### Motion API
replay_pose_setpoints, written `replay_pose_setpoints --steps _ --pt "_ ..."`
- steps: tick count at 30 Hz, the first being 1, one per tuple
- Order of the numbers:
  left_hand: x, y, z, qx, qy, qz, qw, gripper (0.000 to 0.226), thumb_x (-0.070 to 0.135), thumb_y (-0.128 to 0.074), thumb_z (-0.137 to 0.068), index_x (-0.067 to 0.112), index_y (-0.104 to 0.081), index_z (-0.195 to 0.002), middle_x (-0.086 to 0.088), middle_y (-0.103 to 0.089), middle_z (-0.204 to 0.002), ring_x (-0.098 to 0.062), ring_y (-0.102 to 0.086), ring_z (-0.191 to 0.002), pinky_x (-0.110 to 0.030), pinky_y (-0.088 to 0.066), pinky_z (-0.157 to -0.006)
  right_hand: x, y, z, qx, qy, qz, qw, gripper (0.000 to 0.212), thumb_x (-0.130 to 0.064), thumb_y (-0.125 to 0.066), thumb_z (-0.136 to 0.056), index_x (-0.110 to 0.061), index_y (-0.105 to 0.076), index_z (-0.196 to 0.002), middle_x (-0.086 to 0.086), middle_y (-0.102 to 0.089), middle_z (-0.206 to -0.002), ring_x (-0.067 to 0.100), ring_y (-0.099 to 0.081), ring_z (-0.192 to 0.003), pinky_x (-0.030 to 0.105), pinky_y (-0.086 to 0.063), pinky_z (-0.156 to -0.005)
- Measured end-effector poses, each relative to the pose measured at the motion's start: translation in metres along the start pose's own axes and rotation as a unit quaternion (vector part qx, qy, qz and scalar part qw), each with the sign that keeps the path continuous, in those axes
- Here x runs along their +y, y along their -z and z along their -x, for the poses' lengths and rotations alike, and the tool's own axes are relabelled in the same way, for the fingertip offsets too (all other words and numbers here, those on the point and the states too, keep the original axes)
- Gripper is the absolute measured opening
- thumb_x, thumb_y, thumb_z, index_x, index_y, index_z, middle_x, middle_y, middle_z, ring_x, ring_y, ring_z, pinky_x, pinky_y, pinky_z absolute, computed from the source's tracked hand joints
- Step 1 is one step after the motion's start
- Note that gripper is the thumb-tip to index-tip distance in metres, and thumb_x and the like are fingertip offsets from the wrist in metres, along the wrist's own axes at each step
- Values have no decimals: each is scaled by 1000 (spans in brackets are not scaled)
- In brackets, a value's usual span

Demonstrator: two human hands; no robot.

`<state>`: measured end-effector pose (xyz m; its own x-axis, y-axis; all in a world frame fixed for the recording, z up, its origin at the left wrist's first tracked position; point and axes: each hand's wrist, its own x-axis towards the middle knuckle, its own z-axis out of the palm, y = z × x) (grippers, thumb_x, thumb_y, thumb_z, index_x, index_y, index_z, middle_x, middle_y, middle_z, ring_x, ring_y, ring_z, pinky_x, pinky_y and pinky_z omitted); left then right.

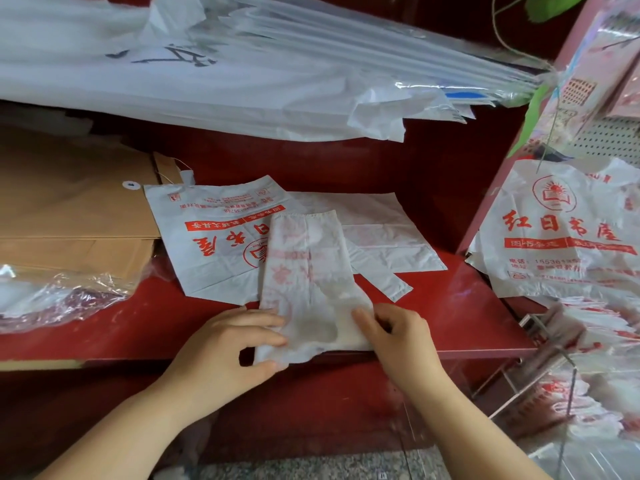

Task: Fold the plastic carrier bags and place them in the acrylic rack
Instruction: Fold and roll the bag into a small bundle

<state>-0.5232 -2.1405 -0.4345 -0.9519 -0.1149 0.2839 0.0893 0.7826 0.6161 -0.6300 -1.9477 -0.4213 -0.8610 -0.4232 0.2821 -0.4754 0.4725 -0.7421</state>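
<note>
A white carrier bag with faint red print, folded into a long narrow strip (pixel 304 271), lies on the red shelf (pixel 138 320), its near end at the shelf's front edge. My left hand (pixel 228 344) pinches the strip's near left corner between thumb and fingers. My right hand (pixel 398 334) grips its near right edge with curled fingers. Under the strip lies a flat bag with red characters (pixel 207 237) and a plain white one (pixel 381 230). The acrylic rack (pixel 547 344) stands at the lower right, with several folded bags in it.
Brown paper envelopes (pixel 69 209) are stacked at the left beside crumpled clear film (pixel 52 292). A thick bundle of white bags (pixel 242 71) hangs overhead. More printed bags (pixel 561 230) hang on the red post at the right.
</note>
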Motion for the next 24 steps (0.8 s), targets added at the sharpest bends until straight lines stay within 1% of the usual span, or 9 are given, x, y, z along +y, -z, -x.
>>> replay_pose_setpoints --steps 3,6,10,11,13,16,18,21,24 --pt "1 -1 1 5 -8 -1 1000 48 77 -45 -50 51 -64 -86 67 -28 -98 32 -28 -108 4 -20 -90 -8 -2 -9 -10 -37 72 997 33 -29 -55 -88 -18 -52 -57 -4 -37 -44 13 -33 -49 26 -23 -69" --pt "5 2 3 14 -17 19 1000 62 93 -33 -52 50 -68 -80 65 -32 -97 32 -30 -108 6 -16 -94 -14 -6 -11 -9 -37 145 989 10 -35 -53 -88 -28 -57 -82 -11 -41 -53 4 -40 -55 23 -15 -72" --pt "6 5 5 40 -1 31 999 49 92 -26 -59 64 -50 -91 64 -36 -93 29 -36 -106 5 -17 -94 -11 -9 -11 21 -18 198 980 28 -31 -52 -88 -22 -45 -114 -13 -41 -61 8 -45 -67 21 -14 -71" --pt "4 4 5 56 -1 41 998 51 91 -31 -59 60 -56 -89 62 -39 -91 28 -39 -104 5 -20 -93 -10 -9 -10 29 -14 203 979 30 -28 -53 -88 -20 -42 -115 -12 -40 -61 9 -44 -67 22 -14 -70" --pt "3 0 4 92 31 58 994 45 76 -48 -58 39 -72 -69 57 -46 -90 24 -45 -101 4 -28 -88 -11 -12 -9 39 -8 192 981 29 -20 -56 -86 -16 -43 -112 -12 -39 -62 13 -44 -67 24 -18 -71" --pt "3 -8 2 144 59 60 986 28 56 -52 -58 30 -62 -51 43 -53 -96 18 -51 -94 2 -33 -77 -1 -18 -7 103 65 160 980 21 -3 -63 -71 -10 -56 -89 -6 -51 -71 21 -50 -68 29 -34 -68" --pt "3 -12 2 159 71 48 983 27 49 -60 -61 25 -55 -49 30 -59 -94 12 -54 -90 -1 -36 -74 4 -18 -5 130 148 149 969 15 -2 -53 -66 -9 -60 -77 3 -61 -83 19 -49 -78 23 -35 -69" --pt "5 -15 2 161 80 -5 984 33 15 -74 -70 32 -49 -57 15 -64 -76 -4 -58 -81 -12 -39 -72 10 -13 -1 54 239 153 957 25 -8 -42 -72 -9 -67 -77 4 -68 -98 16 -50 -97 20 -36 -80" --pt "6 -13 1 170 19 -57 984 15 14 -65 -75 27 -61 -72 16 -64 -82 -4 -56 -82 -12 -41 -66 16 -6 3 -25 288 146 946 26 -23 -47 -85 -11 -69 -92 -2 -69 -101 11 -55 -102 29 -40 -91"
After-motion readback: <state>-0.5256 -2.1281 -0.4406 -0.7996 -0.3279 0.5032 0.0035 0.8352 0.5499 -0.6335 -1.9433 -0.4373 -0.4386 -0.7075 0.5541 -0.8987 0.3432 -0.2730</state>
